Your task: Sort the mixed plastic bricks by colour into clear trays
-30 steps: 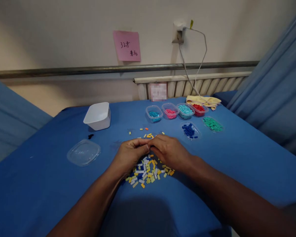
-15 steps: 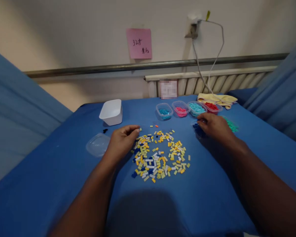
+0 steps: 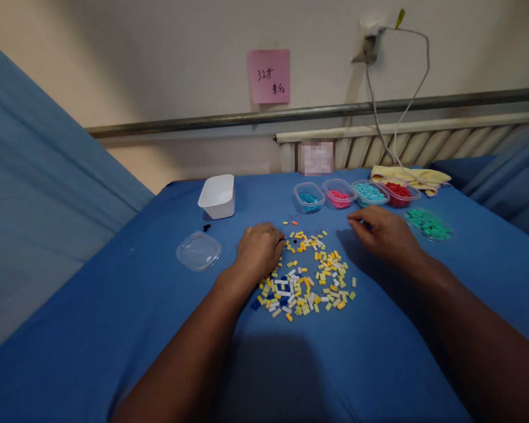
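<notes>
A loose pile of small toy building bricks [image 3: 306,288], yellow, white, orange and dark blue, lies on the blue-covered surface. My left hand [image 3: 260,249] rests at the pile's upper left edge. Its fingers are curled together and bent down, and whatever they pinch is hidden. To the right of the pile, my right hand [image 3: 383,235] hovers with thumb and fingertips drawn together; I cannot make out what is between them. A bit of dark blue shows under its fingers, mostly covered by the hand.
Behind stand clear tubs of blue bricks [image 3: 309,202], pink bricks [image 3: 339,198], light turquoise bricks [image 3: 370,192] and red bricks [image 3: 397,191]. Green bricks [image 3: 429,224] are at right. A white tub [image 3: 218,197] and clear lid [image 3: 198,251] sit left. A yellow cloth [image 3: 417,176] lies behind.
My left hand has turned over more and curled down onto the pile's left edge. My right hand has drawn slightly toward the pile. The view has shifted left.
</notes>
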Tool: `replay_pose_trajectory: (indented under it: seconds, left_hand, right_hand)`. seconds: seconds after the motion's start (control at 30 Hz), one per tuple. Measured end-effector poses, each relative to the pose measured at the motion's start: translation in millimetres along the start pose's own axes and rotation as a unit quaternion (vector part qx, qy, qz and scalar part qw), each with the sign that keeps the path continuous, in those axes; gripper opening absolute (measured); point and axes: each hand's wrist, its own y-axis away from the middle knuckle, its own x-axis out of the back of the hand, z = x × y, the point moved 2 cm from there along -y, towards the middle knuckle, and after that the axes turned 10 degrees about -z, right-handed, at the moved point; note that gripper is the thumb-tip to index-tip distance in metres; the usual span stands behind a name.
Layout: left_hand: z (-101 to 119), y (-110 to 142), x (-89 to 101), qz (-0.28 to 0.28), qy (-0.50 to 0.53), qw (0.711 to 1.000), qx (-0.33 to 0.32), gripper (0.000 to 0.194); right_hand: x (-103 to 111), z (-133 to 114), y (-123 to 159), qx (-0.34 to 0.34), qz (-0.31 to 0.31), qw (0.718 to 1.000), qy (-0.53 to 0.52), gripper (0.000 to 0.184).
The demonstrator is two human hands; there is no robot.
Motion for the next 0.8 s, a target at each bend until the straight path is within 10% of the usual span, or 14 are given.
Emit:
replay_pose_trajectory:
  seconds: [0.23,0.8]
  left_hand:
    - [5,-5,5.7,-0.037,-0.009,0.999,-0.028,0.033]
    - [13,-7,7.0,-0.062,-0.074,0.992,-0.077,0.029]
  right_hand:
    - [-27,-70,10,0.198,-0.134,0.970,-0.040,0.023]
    - [-24,-69,14,0.208,-0.125,0.970,-0.031,0.022]
